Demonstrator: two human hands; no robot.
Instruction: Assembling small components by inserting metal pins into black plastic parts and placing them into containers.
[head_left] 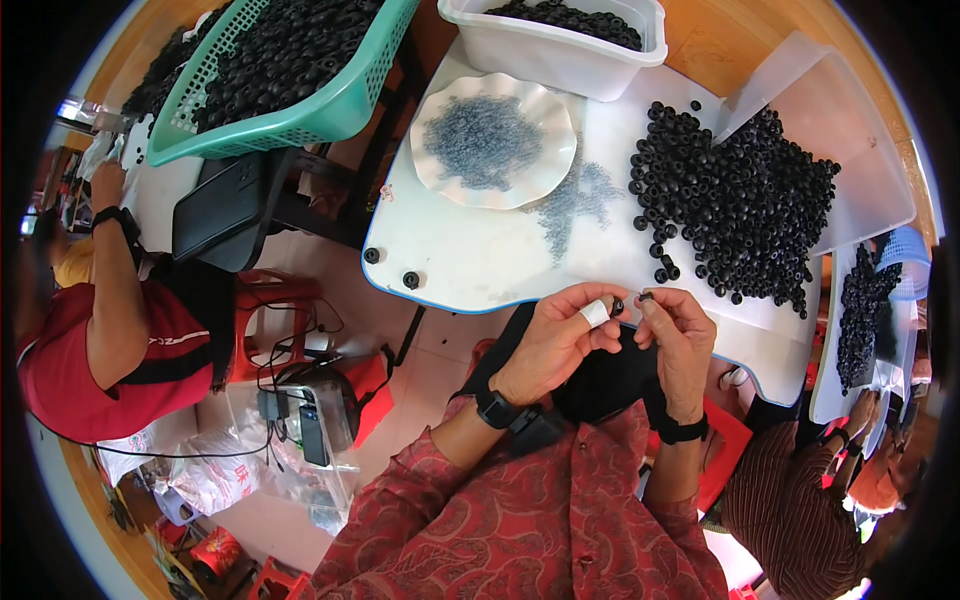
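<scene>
At the table's near edge, my left hand (560, 335), with white tape around one digit, pinches a small black round part (618, 307). Close beside it, my right hand (680, 335) has thumb and fingertips closed on a small dark piece (646, 296); its exact kind is too small to make out. A big heap of black ring-shaped parts (740, 200) lies on the table to the right. Ahead, a white wavy-rimmed plate (548, 180) bears a pile of tiny grey rings (480, 140), and more of them are scattered beside it. Two black parts (411, 280) stand near the left corner.
A white tub (560, 68) of black parts stands at the table's far side. A translucent bin (860, 150) lies tipped behind the heap. At upper left is a green basket (300, 128) of black parts. People (130, 350) work on both sides; a red stool (270, 310) stands left.
</scene>
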